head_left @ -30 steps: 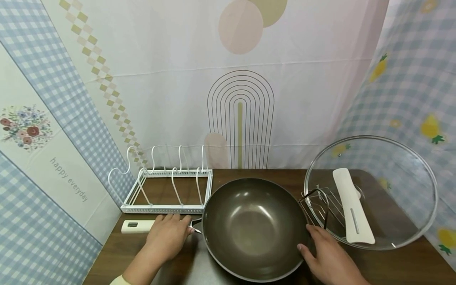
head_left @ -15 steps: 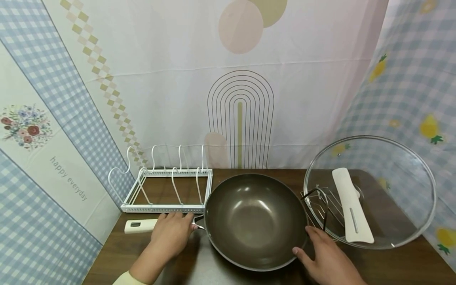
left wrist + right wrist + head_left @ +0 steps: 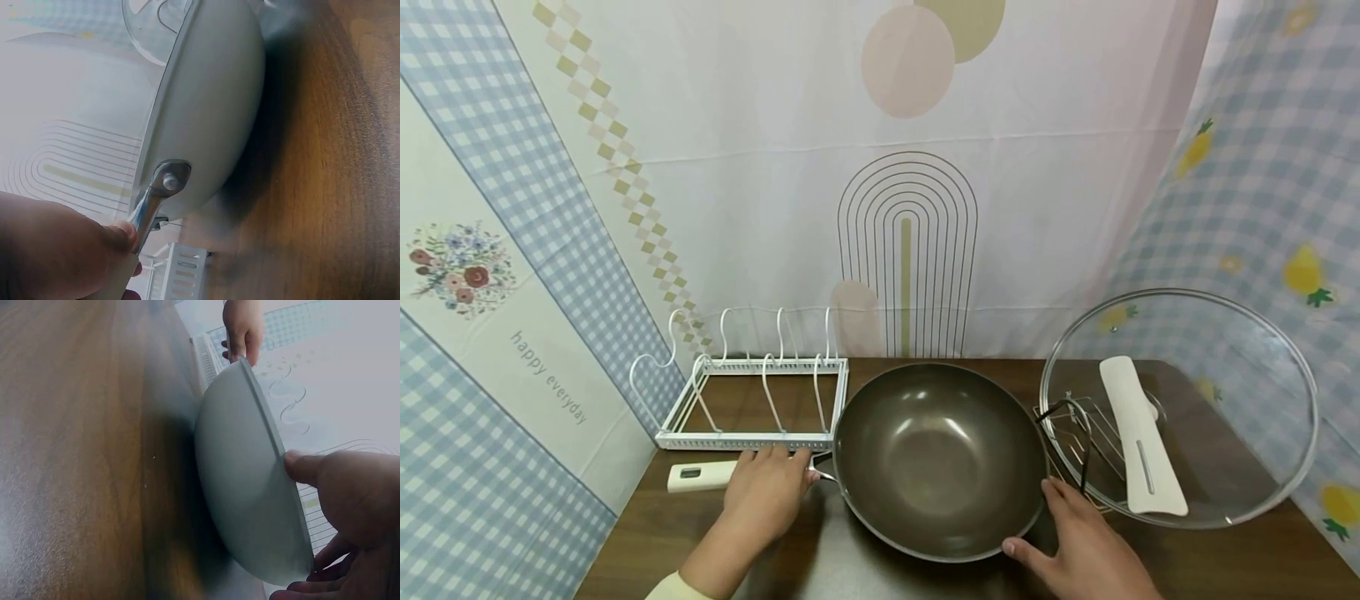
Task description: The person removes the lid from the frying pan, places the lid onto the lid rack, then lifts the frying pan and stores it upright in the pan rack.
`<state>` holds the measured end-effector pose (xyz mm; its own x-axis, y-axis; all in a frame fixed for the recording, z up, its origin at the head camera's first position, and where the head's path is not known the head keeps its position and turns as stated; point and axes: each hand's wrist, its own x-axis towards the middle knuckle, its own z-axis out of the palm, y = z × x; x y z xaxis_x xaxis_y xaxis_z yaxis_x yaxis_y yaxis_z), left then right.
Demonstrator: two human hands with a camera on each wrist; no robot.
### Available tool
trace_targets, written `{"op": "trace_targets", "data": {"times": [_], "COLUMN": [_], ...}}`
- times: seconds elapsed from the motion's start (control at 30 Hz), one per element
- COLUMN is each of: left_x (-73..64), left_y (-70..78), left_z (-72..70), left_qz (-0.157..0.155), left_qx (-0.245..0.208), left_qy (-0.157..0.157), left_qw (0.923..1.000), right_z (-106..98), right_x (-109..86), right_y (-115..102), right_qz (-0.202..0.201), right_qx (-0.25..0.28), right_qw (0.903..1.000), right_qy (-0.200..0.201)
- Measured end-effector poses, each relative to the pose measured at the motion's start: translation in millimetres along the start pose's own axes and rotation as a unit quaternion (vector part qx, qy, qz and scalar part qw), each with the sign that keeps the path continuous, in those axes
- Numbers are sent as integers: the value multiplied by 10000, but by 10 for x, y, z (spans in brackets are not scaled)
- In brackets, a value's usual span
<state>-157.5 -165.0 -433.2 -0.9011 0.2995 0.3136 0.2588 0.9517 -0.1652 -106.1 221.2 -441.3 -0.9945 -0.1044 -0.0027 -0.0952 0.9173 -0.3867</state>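
Observation:
A deep wok [image 3: 934, 467], dark brown inside and pale outside, is close over the wooden table in front of me. Its cream handle [image 3: 702, 475] points left, and a metal neck [image 3: 147, 212] joins it to the bowl. My left hand [image 3: 767, 492] grips the handle beside that neck, covering its middle. At the lower right of the wok, my right hand [image 3: 1078, 546] holds the rim. In the right wrist view its thumb [image 3: 300, 464] lies on the rim, and the other fingers reach the rim farther along.
A white wire rack [image 3: 741, 442] with upright loops stands at the back left, just behind the handle. To the right, a large glass lid [image 3: 1240, 433] with a cream grip [image 3: 1142, 442] leans on a wire stand [image 3: 1086, 442]. Patterned cloth [image 3: 760, 208] hangs behind.
The wok has shifted slightly away from me and to the right. My left hand has moved right with the handle, and my right thumb has slid left along the rim.

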Motion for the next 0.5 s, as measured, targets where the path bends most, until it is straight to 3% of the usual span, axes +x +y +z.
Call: {"op": "trace_targets", "data": {"times": [0.2, 0.33, 0.5], "left_x": [-14, -34, -90], "left_y": [-17, -86, -194], "left_z": [-17, -106, -221], "left_qz": [-72, -249, -208], "left_qx": [-186, -206, -242], "left_qy": [228, 21, -228], "left_qw": [9995, 9995, 9992], "right_z": [-14, -10, -24], "right_x": [15, 31, 70], "right_y": [27, 54, 73], "right_qz": [86, -35, -37], "right_qx": [55, 51, 122], "right_qw": [9997, 9999, 9998], "right_qy": [-242, -133, -172]}}
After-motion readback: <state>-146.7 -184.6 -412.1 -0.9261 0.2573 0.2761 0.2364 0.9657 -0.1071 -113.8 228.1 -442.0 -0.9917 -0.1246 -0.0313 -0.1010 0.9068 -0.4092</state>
